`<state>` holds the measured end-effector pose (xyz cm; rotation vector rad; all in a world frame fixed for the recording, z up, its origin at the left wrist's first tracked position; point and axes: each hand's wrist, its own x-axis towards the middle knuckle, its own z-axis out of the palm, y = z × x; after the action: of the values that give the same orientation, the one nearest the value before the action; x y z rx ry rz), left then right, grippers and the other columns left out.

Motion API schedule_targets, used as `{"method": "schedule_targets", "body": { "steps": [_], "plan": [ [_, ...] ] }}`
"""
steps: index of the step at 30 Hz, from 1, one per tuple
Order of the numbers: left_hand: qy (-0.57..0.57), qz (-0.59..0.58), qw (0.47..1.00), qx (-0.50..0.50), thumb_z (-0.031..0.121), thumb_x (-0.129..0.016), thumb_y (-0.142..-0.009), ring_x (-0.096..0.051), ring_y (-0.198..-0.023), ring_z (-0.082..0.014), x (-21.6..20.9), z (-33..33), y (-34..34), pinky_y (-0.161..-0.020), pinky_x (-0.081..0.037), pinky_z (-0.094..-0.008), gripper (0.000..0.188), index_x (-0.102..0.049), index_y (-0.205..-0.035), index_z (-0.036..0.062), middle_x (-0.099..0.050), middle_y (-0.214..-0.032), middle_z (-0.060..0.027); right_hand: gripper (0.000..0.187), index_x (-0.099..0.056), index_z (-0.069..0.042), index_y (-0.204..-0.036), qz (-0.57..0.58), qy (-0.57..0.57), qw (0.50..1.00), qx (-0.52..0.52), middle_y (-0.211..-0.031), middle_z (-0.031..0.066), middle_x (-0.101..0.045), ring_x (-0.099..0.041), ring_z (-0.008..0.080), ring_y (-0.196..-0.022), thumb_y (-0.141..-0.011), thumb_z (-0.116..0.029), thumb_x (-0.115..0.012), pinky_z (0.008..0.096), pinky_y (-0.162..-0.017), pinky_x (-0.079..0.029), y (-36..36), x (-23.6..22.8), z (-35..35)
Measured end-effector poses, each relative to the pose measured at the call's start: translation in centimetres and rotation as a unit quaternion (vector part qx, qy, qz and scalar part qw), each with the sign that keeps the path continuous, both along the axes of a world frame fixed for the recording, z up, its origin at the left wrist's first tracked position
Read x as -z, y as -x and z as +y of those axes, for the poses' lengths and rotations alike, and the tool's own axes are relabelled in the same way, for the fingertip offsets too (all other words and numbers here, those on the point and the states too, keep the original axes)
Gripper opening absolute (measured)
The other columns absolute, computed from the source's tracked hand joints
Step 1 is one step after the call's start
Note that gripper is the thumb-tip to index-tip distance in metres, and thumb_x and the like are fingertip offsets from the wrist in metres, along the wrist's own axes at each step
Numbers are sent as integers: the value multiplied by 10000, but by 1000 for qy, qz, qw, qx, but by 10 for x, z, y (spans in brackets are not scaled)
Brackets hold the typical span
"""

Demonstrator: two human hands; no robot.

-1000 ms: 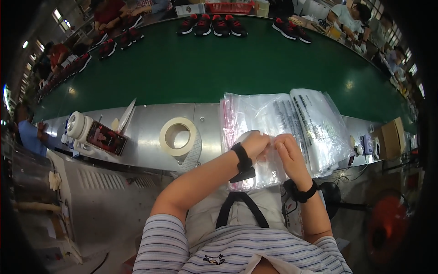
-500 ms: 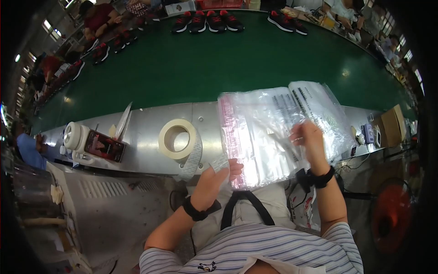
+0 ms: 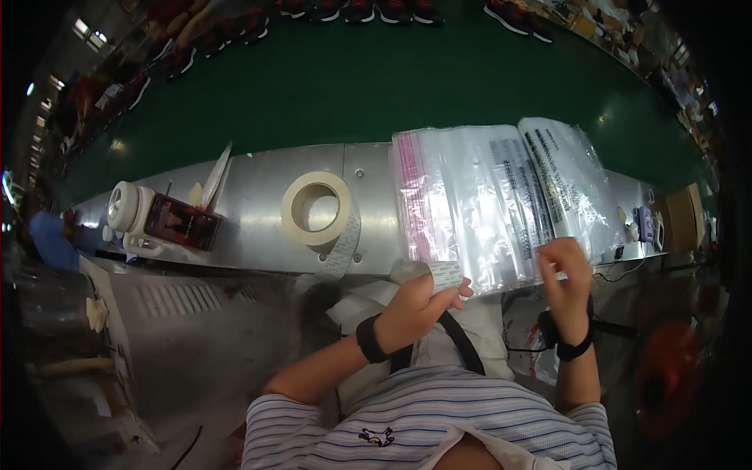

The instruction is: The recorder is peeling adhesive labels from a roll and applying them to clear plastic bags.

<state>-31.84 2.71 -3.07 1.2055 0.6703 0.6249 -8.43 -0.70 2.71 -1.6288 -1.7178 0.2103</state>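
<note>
Pinching a small label (image 3: 446,274) in left hand (image 3: 419,301) off counter's (image 3: 251,196) near edge | right hand (image 3: 565,270) fingers curled at bags' (image 3: 478,200) near edge, grip unclear | label not yet stuck | tape roll (image 3: 316,207) left of bags.

The person is wearing a short-sleeved shirt (image 3: 423,415) striped in white and dark blue, with a small dark emblem on the chest. A black band is circling each wrist, at the left hand (image 3: 419,305) and the right hand (image 3: 565,274). Black straps are crossing the lap.
</note>
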Motion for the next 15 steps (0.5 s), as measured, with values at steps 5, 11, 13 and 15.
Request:
{"method": "schedule_targets", "body": {
  "steps": [5, 11, 13, 15],
  "plan": [
    [-360, 163, 914, -91, 63, -584, -755, -558, -602, -305, 3, -5, 2, -546, -438, -348, 106, -567, -780, -39, -563, -687, -174, 219, -625, -50, -829, -107, -77, 962, -238, -781, 49, -571, -558, 185, -645, -640, -119, -712, 275, -511, -452, 73, -10, 18],
    [-350, 123, 914, -163, 67, -561, -760, -540, -573, -318, 8, -15, -1, -514, -430, -376, 138, -492, -675, -17, -524, -629, -161, 228, -613, -11, -797, -195, -68, 945, -253, -691, 45, -504, -504, 190, -593, -583, -47, -683, 299, -466, -419, 85, -10, 13],
    [-281, 107, 944, -134, 61, -546, -772, -547, -575, -307, 5, -14, 0, -517, -437, -371, 130, -496, -681, -17, -535, -637, -154, 205, -615, -12, -792, -167, -72, 949, -258, -694, 52, -512, -514, 197, -592, -597, -29, -676, 302, -472, -425, 87, -7, 16],
    [-268, 107, 949, -124, 68, -543, -782, -560, -593, -298, 4, -14, 1, -523, -442, -362, 147, -493, -674, -20, -544, -659, -159, 183, -618, -12, -786, -146, -69, 954, -253, -698, 59, -519, -523, 204, -592, -610, -11, -668, 306, -478, -430, 84, -6, 14]
  ]
}}
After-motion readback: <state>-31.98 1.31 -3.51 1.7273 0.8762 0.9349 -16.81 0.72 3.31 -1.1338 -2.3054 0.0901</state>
